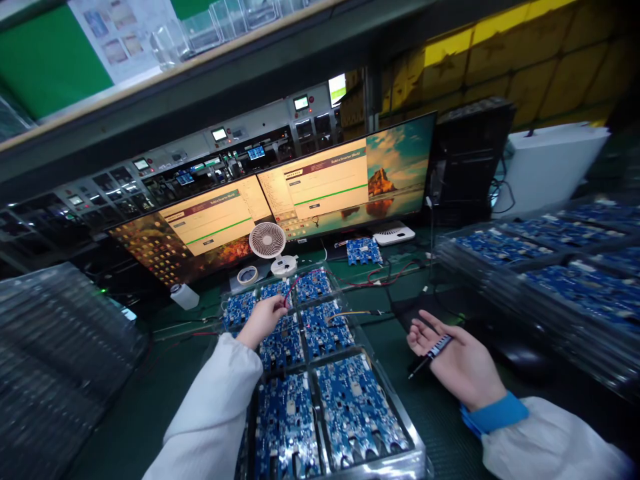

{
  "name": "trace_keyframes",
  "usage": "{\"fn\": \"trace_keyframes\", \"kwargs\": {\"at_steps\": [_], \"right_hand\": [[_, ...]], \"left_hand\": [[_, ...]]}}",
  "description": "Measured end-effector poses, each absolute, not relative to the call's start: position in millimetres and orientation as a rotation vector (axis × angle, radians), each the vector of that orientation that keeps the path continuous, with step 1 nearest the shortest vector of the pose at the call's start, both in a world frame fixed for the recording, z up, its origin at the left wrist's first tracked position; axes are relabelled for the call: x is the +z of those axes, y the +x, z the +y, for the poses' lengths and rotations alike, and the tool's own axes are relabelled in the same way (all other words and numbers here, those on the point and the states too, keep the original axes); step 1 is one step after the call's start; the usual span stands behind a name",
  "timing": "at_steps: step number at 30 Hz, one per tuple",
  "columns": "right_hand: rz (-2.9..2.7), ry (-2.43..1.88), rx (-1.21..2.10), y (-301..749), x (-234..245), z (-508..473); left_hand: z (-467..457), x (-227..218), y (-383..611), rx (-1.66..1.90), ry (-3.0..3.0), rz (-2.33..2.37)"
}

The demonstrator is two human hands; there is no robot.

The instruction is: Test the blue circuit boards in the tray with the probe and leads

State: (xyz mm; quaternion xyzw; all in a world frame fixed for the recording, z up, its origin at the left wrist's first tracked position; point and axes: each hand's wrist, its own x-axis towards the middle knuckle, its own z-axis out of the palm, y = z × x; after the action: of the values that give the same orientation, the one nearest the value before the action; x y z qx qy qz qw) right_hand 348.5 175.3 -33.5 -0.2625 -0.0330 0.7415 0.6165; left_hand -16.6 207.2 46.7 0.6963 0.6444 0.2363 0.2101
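Head view: left hand (264, 319) reaching over clear tray (395, 407) of blue circuit boards (320, 333), fingers pinched narrow on thin red wire (293, 288) at the far boards. Right hand (457, 357) resting palm up on green worktop (165, 393) just right of tray, fingers loosely curled, a pen-like tool (430, 352) lying across them; grip loose, not clamped. Second, orange wire (350, 313) running across boards toward the right of tray.

Risks, as judged: pulling red wire too hard, likely to strain its connector or lift a board out of its pocket. Sleeve dragging over near boards, able to shift them. Loose tool liable to roll off the palm onto worktop. Small fan (268, 241) and tape roll (247, 275) behind tray, close enough to be knocked by a long reach.
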Motion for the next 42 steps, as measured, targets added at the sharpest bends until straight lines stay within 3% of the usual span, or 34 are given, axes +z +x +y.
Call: {"fn": "trace_keyframes", "kwargs": {"at_steps": [10, 42], "right_hand": [[-0.084, -0.604, 1.733, 349, -36, 174], [-0.186, -0.594, 1.794, 351, -45, 181]], "left_hand": [[236, 5, 6, 0.799, 1.919, 1.789], [241, -20, 23, 0.62, 1.96, 1.994]]}}
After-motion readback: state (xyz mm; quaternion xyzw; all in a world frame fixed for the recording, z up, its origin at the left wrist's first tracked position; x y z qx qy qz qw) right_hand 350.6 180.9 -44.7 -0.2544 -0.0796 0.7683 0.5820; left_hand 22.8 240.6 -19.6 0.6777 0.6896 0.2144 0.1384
